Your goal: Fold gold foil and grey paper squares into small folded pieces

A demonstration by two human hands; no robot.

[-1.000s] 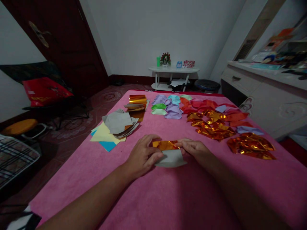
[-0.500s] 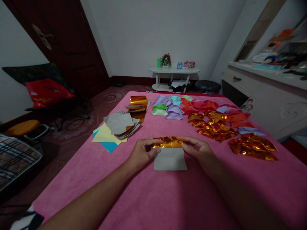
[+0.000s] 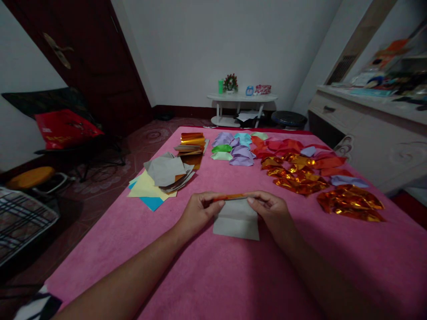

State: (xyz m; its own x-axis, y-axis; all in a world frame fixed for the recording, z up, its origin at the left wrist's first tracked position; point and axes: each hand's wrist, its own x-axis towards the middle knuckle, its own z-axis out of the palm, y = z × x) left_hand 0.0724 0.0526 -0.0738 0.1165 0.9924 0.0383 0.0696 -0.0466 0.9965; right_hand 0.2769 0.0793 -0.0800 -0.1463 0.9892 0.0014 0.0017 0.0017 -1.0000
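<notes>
A left hand [image 3: 196, 213] and a right hand [image 3: 271, 211], fingers closed, pinch the two ends of a sheet's [image 3: 236, 224] gold-folded far edge at the middle of a pink table [image 3: 233, 280]. The fold's long axis runs left to right, parallel to the table's near edge. The sheet's grey back faces up and extends toward that edge.

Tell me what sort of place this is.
Most likely a room in a home, used for paper folding. A dark wooden door, a white drawer cabinet and a small white side table stand around a pink-covered table, where the left hand and right hand pinch a gold foil sheet.
</notes>
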